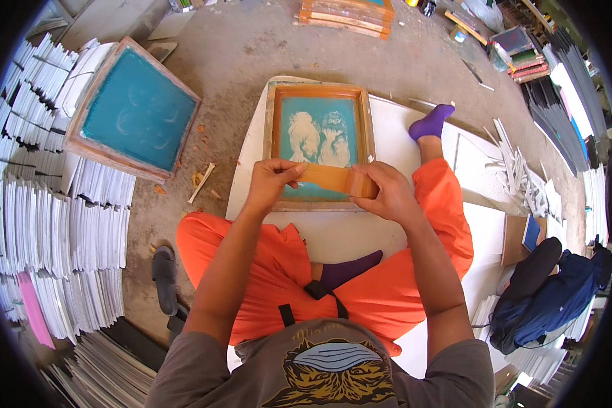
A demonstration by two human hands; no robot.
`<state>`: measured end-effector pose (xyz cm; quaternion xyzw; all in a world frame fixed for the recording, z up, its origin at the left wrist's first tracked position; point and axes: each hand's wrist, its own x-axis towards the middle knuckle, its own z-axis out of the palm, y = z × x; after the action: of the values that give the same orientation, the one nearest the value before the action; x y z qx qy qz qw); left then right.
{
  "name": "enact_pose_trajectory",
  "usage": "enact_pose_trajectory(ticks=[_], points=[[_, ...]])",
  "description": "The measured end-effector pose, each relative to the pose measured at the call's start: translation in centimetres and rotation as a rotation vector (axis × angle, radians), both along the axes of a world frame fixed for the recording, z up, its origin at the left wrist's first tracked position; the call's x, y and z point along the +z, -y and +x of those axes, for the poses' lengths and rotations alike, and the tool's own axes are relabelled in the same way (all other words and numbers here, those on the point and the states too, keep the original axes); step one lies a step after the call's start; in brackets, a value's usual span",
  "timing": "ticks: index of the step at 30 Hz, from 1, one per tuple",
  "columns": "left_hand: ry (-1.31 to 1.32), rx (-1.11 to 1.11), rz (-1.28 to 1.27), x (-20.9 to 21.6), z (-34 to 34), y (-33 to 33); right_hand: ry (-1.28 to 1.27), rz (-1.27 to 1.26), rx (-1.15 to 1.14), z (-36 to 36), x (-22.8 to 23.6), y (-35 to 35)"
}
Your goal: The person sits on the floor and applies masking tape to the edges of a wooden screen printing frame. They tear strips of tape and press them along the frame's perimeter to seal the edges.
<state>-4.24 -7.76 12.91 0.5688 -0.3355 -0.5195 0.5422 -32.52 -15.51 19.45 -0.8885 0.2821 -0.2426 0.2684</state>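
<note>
You're holding a strip of brown tape (325, 179) stretched over the near half of a wooden-framed teal screen (274, 132), with the tape roll (362, 185) sitting at the strip's right end. The screen's frame is lying on a white board (394, 112), its left side running near the board's left edge. On the right, a gap of board is separating the frame from your purple-socked foot (428, 124), so your right leg is hemming that side in (left knee's doing the same, lower down). Past the far edge, concrete floor (231, 68) is stretching away, and a second teal screen (139, 112) is tilting by the paper stacks (75, 231) on the left.

Posewise, your left hand (275, 182) is pinching the strip's free end between thumb and fingers, your right hand (389, 192) is wrapping the roll, and both forearms are angling inward.
</note>
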Motion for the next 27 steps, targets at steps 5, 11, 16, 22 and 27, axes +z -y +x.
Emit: enact_pose_trajectory(ticks=[5, 11, 16, 22, 27], points=[[0.001, -0.044, 0.029, -0.6, 0.8, -0.3, -0.128, 0.022, 0.022, -0.7, -2.3, 1.3], [0.008, -0.032, 0.11, -1.5, 1.6, -0.1, -0.261, 0.046, 0.024, -1.4, -3.9, 2.7], [0.011, 0.034, 0.083, -3.2, 4.5, -0.3, -0.331, 0.074, -0.032, -3.5, -5.0, 4.3], [0.052, 0.042, 0.265, -5.4, 3.8, -0.9, -0.007, 0.171, -0.113, -5.6, -8.0, 4.6], [0.061, 0.055, 0.28, -5.9, 3.5, -0.1, 0.071, 0.209, -0.058, -6.0, -8.5, 5.8]])
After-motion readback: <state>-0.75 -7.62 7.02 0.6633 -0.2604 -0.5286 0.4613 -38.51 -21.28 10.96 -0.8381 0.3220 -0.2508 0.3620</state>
